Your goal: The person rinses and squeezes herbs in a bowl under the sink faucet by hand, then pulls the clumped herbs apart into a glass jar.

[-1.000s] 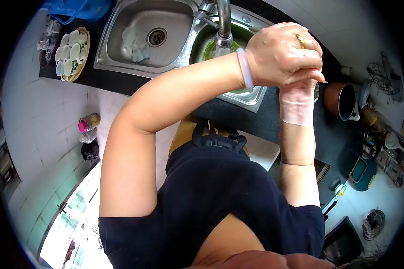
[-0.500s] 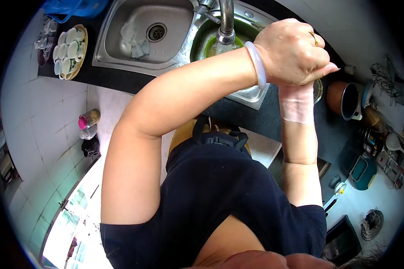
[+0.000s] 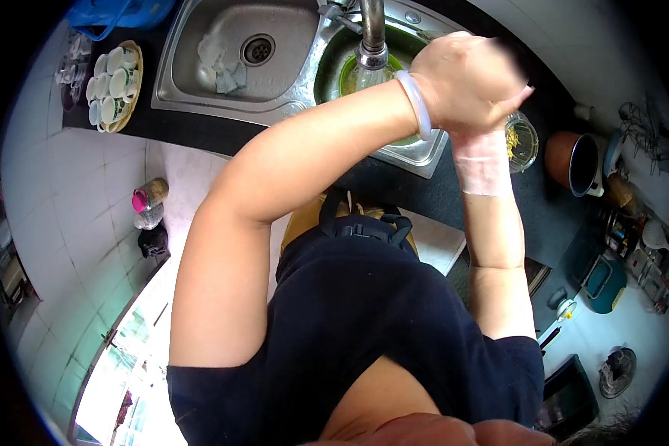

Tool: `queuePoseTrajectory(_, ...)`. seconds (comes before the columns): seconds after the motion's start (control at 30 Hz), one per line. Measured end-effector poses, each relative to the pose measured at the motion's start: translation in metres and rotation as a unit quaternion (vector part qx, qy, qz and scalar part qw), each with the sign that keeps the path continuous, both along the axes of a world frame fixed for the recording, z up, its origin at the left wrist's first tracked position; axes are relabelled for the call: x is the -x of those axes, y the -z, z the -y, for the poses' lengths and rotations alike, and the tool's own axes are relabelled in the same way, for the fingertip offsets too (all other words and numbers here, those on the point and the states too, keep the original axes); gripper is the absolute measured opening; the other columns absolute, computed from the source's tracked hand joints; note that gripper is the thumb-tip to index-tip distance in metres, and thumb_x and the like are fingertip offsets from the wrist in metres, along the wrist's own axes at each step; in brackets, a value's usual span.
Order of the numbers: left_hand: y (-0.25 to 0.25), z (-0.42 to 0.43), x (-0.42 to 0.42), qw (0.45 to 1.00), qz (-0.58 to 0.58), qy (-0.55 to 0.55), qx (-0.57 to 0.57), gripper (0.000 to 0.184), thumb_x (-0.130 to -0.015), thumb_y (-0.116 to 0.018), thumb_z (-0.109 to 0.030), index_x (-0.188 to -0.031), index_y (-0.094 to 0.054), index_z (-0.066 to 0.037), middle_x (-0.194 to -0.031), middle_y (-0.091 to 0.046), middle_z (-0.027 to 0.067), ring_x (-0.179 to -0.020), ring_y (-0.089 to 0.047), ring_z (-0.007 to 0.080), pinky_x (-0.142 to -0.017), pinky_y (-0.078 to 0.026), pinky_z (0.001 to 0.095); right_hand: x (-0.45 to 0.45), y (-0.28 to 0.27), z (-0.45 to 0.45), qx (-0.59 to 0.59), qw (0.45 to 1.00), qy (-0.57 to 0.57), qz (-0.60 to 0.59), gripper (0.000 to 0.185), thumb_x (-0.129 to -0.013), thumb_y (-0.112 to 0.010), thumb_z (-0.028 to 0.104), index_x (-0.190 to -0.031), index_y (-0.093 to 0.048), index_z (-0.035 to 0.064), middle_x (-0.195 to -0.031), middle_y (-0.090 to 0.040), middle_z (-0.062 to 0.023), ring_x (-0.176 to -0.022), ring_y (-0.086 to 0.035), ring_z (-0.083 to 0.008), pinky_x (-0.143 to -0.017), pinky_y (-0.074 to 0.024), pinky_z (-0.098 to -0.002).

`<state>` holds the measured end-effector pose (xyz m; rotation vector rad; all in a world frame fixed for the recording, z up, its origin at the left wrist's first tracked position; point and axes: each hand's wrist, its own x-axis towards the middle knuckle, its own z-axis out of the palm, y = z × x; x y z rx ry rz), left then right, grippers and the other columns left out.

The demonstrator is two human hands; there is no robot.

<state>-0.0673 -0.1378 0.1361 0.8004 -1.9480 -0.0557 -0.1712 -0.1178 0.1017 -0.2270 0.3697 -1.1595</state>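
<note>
My left hand (image 3: 464,82), with a pale bracelet (image 3: 415,104) at its wrist, reaches across to the right above the counter beside the sink. Its fingers are curled closed, partly blurred, and whatever is inside them is hidden. Directly under it my right arm (image 3: 492,230) comes up, a pale patch (image 3: 482,167) round the wrist. My right hand is covered by the left one, so its fingers do not show. Left of the hands, water runs from the faucet (image 3: 372,56) into a green bowl (image 3: 349,74) in the right basin. A clear bowl (image 3: 526,152) with yellow shreds stands just right of my wrists.
The left steel basin (image 3: 290,30) holds a whitish cloth (image 3: 230,78). Several cups (image 3: 115,82) stand on a tray (image 3: 136,93) at the far left, near a blue bag (image 3: 119,18). A brown pot (image 3: 565,160) sits on the right side of the dark counter (image 3: 424,201).
Both hands have shifted slightly left and toward me, the left one turning and blurring. More of the clear bowl with yellow shreds now shows.
</note>
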Motion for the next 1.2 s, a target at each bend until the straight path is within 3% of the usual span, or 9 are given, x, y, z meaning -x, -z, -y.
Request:
queuePoseTrajectory(0.13, 0.015, 0.0, -0.001, 0.96, -0.149, -0.016, -0.236, 0.031, -0.086, -0.057, -0.029, -0.068, -0.063, -0.005, -0.064, -0.059, 0.0085, -0.061, -0.06, 0.0227, -0.058, -0.047, 0.0319, 0.0, 0.02, 0.007, 0.002, 0.984, -0.098, 0.146, 0.051, -0.094, -0.034, 0.044, -0.128, -0.041, 0.0055, -0.123, -0.051, -0.0127, -0.114, -0.049, -0.0252, -0.097, -0.0405, -0.0431)
queuePoseTrajectory(0.27, 0.009, 0.009, -0.011, 0.674, -0.557, 0.08, -0.479, 0.036, -0.089, -0.053, -0.031, -0.067, -0.057, -0.002, -0.064, -0.055, 0.0024, -0.058, -0.052, 0.0111, -0.056, -0.044, 0.0279, -0.002, -0.002, -0.001, -0.122, 0.99, -0.045, -0.058, 0.065, -0.089, -0.029, 0.059, -0.127, -0.044, 0.009, -0.127, -0.049, -0.0127, -0.117, -0.047, -0.03, -0.101, -0.0346, -0.0456)
queuePoseTrajectory(0.37, 0.011, 0.002, -0.008, 0.538, -0.543, 0.142, -0.63, 0.038, -0.092, -0.05, -0.039, -0.081, -0.06, -0.003, -0.075, -0.059, 0.0051, -0.07, -0.058, 0.0145, -0.07, -0.048, 0.0262, -0.009, -0.005, -0.004, -0.137, 0.988, 0.008, -0.074, 0.065, -0.088, -0.032, 0.06, -0.127, -0.044, 0.0097, -0.127, -0.049, -0.0133, -0.117, -0.047, -0.0301, -0.101, -0.0357, -0.0428)
queuePoseTrajectory(0.5, 0.04, -0.012, 0.002, 0.966, -0.12, -0.107, -0.202, 0.048, -0.087, -0.051, -0.047, -0.107, -0.056, -0.004, -0.098, -0.059, 0.0107, -0.099, -0.053, 0.0234, -0.089, -0.037, 0.0377, -0.001, 0.022, 0.003, -0.123, 0.992, 0.0, 0.035, 0.045, -0.092, -0.042, 0.042, -0.123, -0.047, 0.0092, -0.119, -0.053, -0.0109, -0.112, -0.05, -0.0264, -0.092, -0.0441, -0.0412)
queuePoseTrajectory(0.63, 0.009, -0.034, 0.003, 0.992, -0.012, -0.025, -0.122, 0.046, -0.076, -0.063, -0.052, -0.091, -0.067, -0.009, -0.1, -0.062, 0.0112, -0.106, -0.052, 0.0265, -0.096, -0.033, 0.0421, -0.01, 0.033, -0.01, 0.075, 0.994, 0.02, 0.074, 0.045, -0.093, -0.037, 0.041, -0.123, -0.044, 0.0092, -0.123, -0.047, -0.0131, -0.118, -0.042, -0.0353, -0.103, -0.0334, -0.047)
queuePoseTrajectory(0.7, 0.034, -0.014, 0.005, 0.993, -0.032, -0.048, -0.107, 0.034, -0.078, -0.062, -0.046, -0.088, -0.069, -0.014, -0.098, -0.065, 0.0066, -0.1, -0.058, 0.0221, -0.097, -0.034, 0.0472, -0.013, 0.004, -0.008, -0.071, 0.976, 0.11, -0.173, 0.039, -0.096, -0.035, 0.036, -0.119, -0.048, 0.0068, -0.122, -0.051, -0.0091, -0.115, -0.048, -0.0216, -0.098, -0.0405, -0.0346)
queuePoseTrajectory(0.77, 0.028, -0.008, -0.003, 0.998, 0.007, -0.038, -0.053, 0.026, -0.077, -0.065, -0.04, -0.086, -0.07, -0.016, -0.098, -0.065, 0.0044, -0.101, -0.058, 0.0218, -0.1, -0.032, 0.0494, 0.0, 0.013, -0.003, -0.025, 0.993, 0.01, 0.117, 0.038, -0.096, -0.035, 0.032, -0.119, -0.049, 0.0051, -0.12, -0.053, -0.0104, -0.113, -0.05, -0.0227, -0.099, -0.0408, -0.0345)
queuePoseTrajectory(0.83, 0.019, -0.003, -0.007, 1.0, -0.014, 0.005, 0.016, 0.016, -0.079, -0.065, -0.03, -0.087, -0.07, -0.017, -0.099, -0.065, 0.003, -0.098, -0.06, 0.0212, -0.098, -0.035, 0.0506, 0.009, 0.004, 0.0, 0.006, 0.998, 0.005, 0.066, 0.035, -0.094, -0.035, 0.025, -0.115, -0.051, 0.0022, -0.114, -0.056, -0.0129, -0.104, -0.057, -0.0227, -0.092, -0.0472, -0.033)
queuePoseTrajectory(1.2, -0.033, 0.004, -0.004, 0.972, -0.16, 0.056, 0.161, 0.027, -0.069, -0.071, -0.037, -0.061, -0.059, -0.014, -0.071, -0.062, -0.0018, -0.073, -0.06, 0.0171, -0.067, -0.049, 0.0304, 0.016, -0.036, 0.022, 0.121, 0.992, -0.036, 0.016, 0.036, -0.094, -0.041, 0.035, -0.101, -0.056, 0.0027, -0.095, -0.062, -0.0093, -0.089, -0.061, -0.0191, -0.079, -0.0517, -0.0323)
